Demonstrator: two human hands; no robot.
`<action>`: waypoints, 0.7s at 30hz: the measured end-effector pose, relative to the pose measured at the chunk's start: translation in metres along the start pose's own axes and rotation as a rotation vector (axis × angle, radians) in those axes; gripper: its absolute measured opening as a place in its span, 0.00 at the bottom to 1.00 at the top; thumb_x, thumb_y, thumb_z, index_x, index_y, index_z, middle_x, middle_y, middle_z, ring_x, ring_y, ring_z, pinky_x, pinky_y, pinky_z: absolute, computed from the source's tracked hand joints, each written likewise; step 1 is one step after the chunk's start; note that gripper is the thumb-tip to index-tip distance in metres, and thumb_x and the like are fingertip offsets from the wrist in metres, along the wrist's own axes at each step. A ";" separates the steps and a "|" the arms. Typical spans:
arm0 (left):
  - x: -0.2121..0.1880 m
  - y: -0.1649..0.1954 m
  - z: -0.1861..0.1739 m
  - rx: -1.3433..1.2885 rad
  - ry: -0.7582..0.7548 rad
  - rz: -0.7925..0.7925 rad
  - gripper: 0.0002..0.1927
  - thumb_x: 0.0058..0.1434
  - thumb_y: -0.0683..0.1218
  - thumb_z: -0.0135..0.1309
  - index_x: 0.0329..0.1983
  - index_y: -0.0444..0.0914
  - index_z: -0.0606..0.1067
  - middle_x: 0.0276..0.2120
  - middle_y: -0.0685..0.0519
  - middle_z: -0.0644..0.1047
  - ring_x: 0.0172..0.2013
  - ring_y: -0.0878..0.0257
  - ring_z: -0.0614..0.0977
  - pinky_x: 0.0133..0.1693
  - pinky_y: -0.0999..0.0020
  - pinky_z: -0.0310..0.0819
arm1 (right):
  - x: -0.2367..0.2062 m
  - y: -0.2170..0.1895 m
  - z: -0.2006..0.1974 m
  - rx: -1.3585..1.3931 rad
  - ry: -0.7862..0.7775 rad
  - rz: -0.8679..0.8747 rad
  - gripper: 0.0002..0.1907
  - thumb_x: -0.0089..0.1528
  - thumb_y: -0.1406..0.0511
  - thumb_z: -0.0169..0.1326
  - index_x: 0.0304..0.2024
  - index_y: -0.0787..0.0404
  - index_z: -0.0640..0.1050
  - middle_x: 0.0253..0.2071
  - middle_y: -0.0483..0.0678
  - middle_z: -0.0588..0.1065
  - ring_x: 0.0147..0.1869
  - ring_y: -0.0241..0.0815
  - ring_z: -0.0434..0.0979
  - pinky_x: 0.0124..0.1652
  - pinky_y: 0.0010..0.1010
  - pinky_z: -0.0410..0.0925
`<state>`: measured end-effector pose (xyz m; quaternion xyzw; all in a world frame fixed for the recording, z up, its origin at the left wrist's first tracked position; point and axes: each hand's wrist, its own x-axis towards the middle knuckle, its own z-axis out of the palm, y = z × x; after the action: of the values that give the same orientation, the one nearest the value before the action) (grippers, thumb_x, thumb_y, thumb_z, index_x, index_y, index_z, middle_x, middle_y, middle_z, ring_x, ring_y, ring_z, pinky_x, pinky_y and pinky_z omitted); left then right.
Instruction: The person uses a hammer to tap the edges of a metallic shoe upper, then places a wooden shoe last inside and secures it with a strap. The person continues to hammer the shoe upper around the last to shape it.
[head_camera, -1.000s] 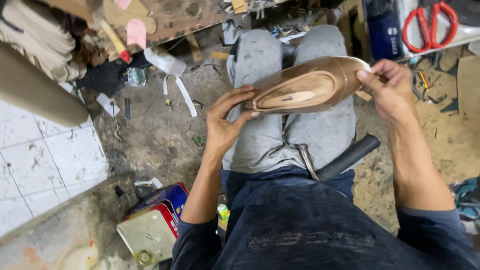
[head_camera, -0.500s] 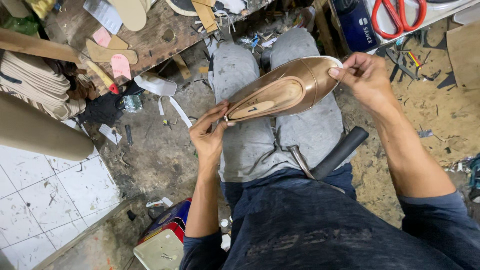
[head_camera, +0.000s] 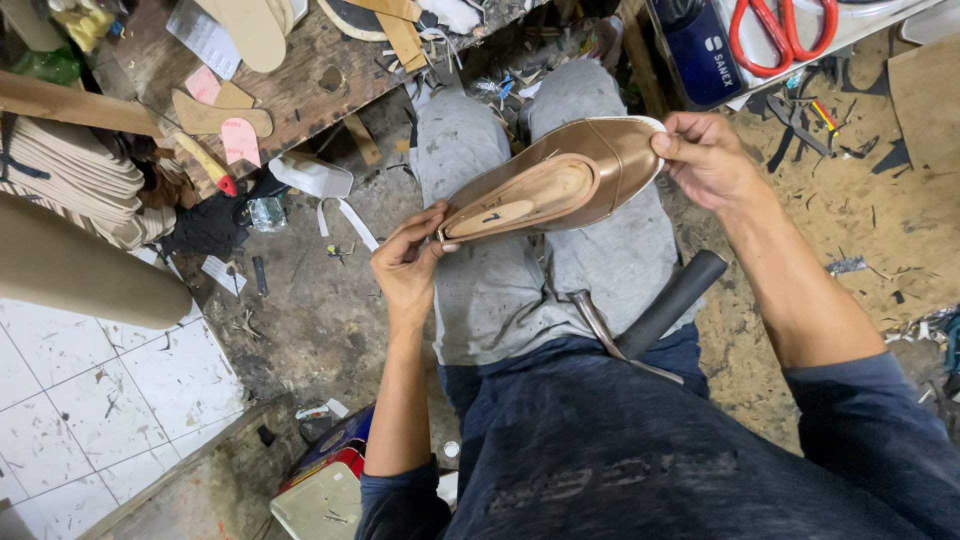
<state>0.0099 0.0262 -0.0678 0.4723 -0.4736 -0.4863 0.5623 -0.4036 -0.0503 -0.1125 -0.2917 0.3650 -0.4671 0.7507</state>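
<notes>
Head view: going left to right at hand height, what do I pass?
Fabric roll → left hand → bronze shoe → right hand → sawdust-strewn floor.

I count two hands, my left hand and my right hand, both closed around one bronze shoe. One black-handled tool lies across my lap. One pair of red-handled scissors sits at the top right. On the wooden bench I see one large pale insole, two small pink cut-outs and one yellow-handled tool. One stack of cream soles stands at the left, and one tin rests on the floor.
</notes>
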 end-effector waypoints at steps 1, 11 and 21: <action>0.002 0.005 0.001 0.002 0.001 -0.001 0.16 0.55 0.26 0.61 0.47 0.28 0.79 0.53 0.40 0.79 0.59 0.49 0.81 0.62 0.58 0.78 | 0.001 0.001 0.001 0.028 -0.011 0.006 0.04 0.68 0.71 0.62 0.38 0.63 0.78 0.37 0.47 0.79 0.40 0.35 0.79 0.43 0.27 0.73; -0.027 0.095 0.102 0.682 -0.197 0.425 0.29 0.57 0.41 0.66 0.63 0.39 0.74 0.68 0.44 0.68 0.73 0.44 0.63 0.74 0.47 0.54 | -0.028 -0.019 0.058 -0.038 0.099 0.088 0.06 0.68 0.70 0.60 0.35 0.61 0.78 0.37 0.46 0.79 0.40 0.37 0.79 0.44 0.32 0.73; 0.006 0.088 0.146 1.055 -0.311 0.783 0.28 0.63 0.44 0.54 0.66 0.31 0.69 0.61 0.45 0.73 0.64 0.52 0.72 0.72 0.47 0.56 | -0.063 -0.065 0.147 -0.021 0.169 0.298 0.05 0.67 0.67 0.55 0.40 0.62 0.79 0.43 0.46 0.80 0.50 0.38 0.81 0.57 0.38 0.73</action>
<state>-0.1259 0.0170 0.0355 0.4016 -0.8594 -0.0128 0.3163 -0.3332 -0.0035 0.0382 -0.2020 0.4709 -0.3697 0.7751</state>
